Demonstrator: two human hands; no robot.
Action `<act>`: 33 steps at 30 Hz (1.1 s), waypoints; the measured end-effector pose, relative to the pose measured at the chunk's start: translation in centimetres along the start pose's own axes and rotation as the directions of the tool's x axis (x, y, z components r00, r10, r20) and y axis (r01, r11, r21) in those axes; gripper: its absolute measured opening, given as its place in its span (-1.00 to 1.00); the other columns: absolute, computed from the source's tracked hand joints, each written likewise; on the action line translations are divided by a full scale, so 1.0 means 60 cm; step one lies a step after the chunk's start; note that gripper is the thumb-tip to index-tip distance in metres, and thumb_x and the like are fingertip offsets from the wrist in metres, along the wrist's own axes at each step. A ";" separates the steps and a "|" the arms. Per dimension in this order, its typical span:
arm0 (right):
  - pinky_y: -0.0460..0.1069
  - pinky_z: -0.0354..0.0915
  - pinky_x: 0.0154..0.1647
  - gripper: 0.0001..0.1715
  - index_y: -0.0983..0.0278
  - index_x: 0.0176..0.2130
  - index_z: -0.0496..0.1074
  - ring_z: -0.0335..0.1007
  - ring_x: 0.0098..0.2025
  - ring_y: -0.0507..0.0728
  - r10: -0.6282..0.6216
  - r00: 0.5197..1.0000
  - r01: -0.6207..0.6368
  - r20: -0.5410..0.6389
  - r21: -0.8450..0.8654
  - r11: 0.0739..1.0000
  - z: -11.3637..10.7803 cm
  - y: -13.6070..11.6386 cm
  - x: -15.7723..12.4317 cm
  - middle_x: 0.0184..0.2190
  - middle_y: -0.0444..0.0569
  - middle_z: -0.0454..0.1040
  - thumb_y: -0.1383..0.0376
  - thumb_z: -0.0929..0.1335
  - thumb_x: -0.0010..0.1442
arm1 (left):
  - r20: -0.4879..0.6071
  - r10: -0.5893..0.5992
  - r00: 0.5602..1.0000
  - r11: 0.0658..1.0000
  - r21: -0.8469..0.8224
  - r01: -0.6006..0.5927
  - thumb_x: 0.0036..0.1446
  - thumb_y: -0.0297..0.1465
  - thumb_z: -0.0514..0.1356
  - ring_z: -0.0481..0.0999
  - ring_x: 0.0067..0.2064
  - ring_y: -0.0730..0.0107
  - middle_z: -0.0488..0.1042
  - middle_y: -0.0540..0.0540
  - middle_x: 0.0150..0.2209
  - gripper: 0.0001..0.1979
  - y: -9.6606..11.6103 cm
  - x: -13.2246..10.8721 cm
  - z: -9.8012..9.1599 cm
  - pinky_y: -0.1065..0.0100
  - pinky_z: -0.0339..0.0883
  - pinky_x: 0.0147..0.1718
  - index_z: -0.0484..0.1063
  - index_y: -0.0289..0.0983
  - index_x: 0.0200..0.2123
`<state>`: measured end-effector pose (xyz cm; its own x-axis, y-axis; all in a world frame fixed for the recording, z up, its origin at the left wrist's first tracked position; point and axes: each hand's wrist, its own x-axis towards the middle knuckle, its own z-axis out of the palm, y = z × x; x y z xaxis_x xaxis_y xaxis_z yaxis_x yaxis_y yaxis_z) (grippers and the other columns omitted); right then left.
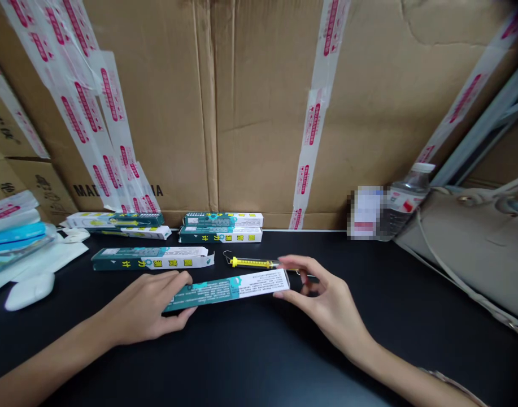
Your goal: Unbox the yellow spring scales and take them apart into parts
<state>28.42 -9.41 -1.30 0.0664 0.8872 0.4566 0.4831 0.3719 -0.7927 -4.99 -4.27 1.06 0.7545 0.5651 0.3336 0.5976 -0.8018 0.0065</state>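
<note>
A slim green and white cardboard box is held level above the black table, its printed face towards me. My left hand grips the green end, fingers on top and thumb below. At the white end, my right hand pinches the box with thumb and index finger; its other fingers curl behind, partly hidden. Just beyond the box lies a yellow spring scale with a wire hook at its left tip, its right part covered by my right hand. To the left of it rests another slim box with its right end flap open.
Two stacked boxes and a further pair stand near the large taped carton at the back. A computer mouse and plastic packaging lie left. A bottle and a grey bag occupy the right.
</note>
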 end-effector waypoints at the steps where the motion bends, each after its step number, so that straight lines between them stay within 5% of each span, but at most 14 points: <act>1: 0.01 0.33 -0.50 -0.58 0.10 -0.09 0.55 0.34 -0.44 0.11 -0.023 1.000 0.023 -0.008 -0.021 1.000 0.000 0.002 -0.001 -0.19 -0.04 0.61 0.12 0.57 0.04 | 0.006 0.001 1.000 1.000 0.000 -0.001 0.24 -0.31 0.13 0.57 -0.39 0.33 0.50 0.03 -0.38 -0.89 -0.001 -0.001 0.001 0.35 0.32 -0.44 0.33 -0.21 -0.20; 6: 0.02 0.37 -0.48 -0.71 0.14 -0.24 0.54 0.44 -0.34 0.17 -0.070 0.997 0.069 -0.041 -0.016 0.997 -0.001 0.002 -0.007 -0.15 0.00 0.60 0.12 0.57 0.05 | 0.012 -0.022 1.000 1.000 -0.013 0.022 0.24 -0.32 0.12 0.55 -0.37 0.32 0.49 0.02 -0.35 -0.88 -0.004 -0.004 0.007 0.34 0.30 -0.42 0.31 -0.20 -0.18; 13: -0.02 0.29 -0.62 -0.73 0.11 -0.23 0.50 0.27 -0.50 0.09 -0.196 0.980 0.191 -0.022 -0.156 0.969 -0.004 -0.012 -0.013 -0.24 -0.06 0.57 0.19 0.56 0.06 | 0.034 -0.063 0.997 0.997 -0.034 0.064 0.22 -0.30 0.12 0.52 -0.38 0.32 0.50 0.00 -0.34 -0.86 -0.007 -0.003 0.003 0.34 0.32 -0.42 0.34 -0.21 -0.18; 19: -0.03 0.27 -0.62 -0.68 0.16 -0.38 0.35 0.24 -0.55 0.05 -0.212 0.975 0.196 -0.063 -0.199 0.960 0.000 -0.011 -0.011 -0.43 -0.13 0.42 0.13 0.53 0.13 | 0.002 0.028 1.000 0.999 -0.028 -0.027 0.30 -0.29 0.11 0.60 -0.24 0.27 0.57 -0.04 -0.21 -0.72 -0.015 -0.009 0.010 0.31 0.38 -0.28 0.34 -0.19 0.04; 23: 0.04 0.46 -0.27 -0.62 0.17 -0.05 0.42 0.46 -0.28 0.14 -0.229 0.973 0.228 0.015 -0.176 0.958 -0.002 -0.006 -0.002 -0.12 -0.02 0.50 0.17 0.51 0.17 | -0.034 0.091 0.995 0.996 -0.002 -0.091 0.36 -0.29 0.05 0.62 -0.23 0.27 0.58 -0.05 -0.20 -0.74 -0.014 -0.012 0.014 0.31 0.37 -0.31 0.34 -0.22 0.05; 26: 0.10 0.42 -0.03 -0.64 0.12 0.00 0.46 0.48 -0.06 0.21 -0.261 0.961 0.272 0.089 -0.164 0.948 -0.003 -0.003 0.000 -0.06 -0.03 0.54 0.19 0.49 0.21 | -0.043 0.111 0.993 0.994 0.018 -0.110 0.38 -0.28 0.03 0.62 -0.22 0.26 0.58 -0.07 -0.19 -0.73 -0.013 -0.010 0.014 0.31 0.38 -0.31 0.35 -0.24 0.04; 33: -0.01 0.33 -0.35 -0.71 0.18 -0.38 0.32 0.42 -0.37 0.13 -0.235 0.972 0.229 -0.016 -0.174 0.958 -0.001 -0.006 -0.007 -0.41 -0.14 0.46 0.23 0.51 0.17 | -0.067 0.134 0.989 0.988 0.084 -0.129 0.37 -0.26 0.05 0.62 -0.20 0.22 0.59 -0.11 -0.18 -0.71 -0.011 -0.004 0.012 0.30 0.42 -0.31 0.38 -0.28 0.04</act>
<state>28.26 -9.91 -1.17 -0.0354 0.7706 0.6364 0.6295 0.5118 -0.5847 -5.38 -3.74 0.28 0.8081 0.4380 0.3939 0.5163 -0.8486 -0.1156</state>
